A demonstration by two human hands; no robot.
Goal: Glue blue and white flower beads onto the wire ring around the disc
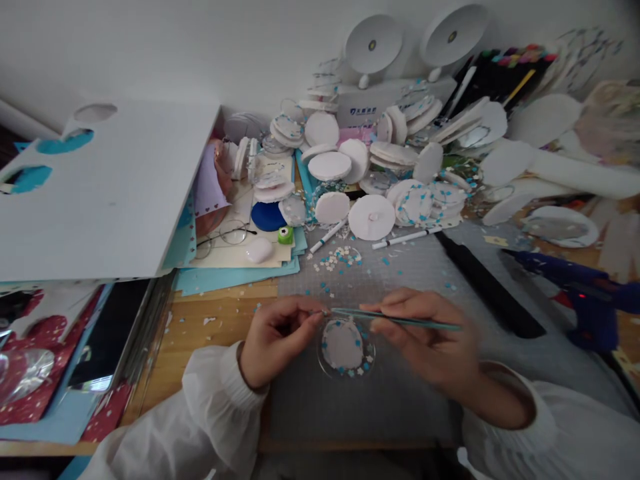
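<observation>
My right hand (430, 333) is closed around tweezers (400, 319), whose tips point left toward my left hand (286, 337). The thumb and forefinger of that left hand pinch together at the tweezer tips. Whatever tiny piece lies between them is too small to make out. Just below both hands, a clear round disc (324, 368) lies on the grey mat, with a white round piece (343, 343) in its middle. Small blue and white flower shapes (357, 369) ring the white piece.
Loose paper flowers (337, 259) lie scattered beyond my hands. Many white discs (371, 217) are heaped at the back. On the right are a black comb-like strip (493, 287) and a blue glue gun (580, 290). A large white board (100, 213) stands left.
</observation>
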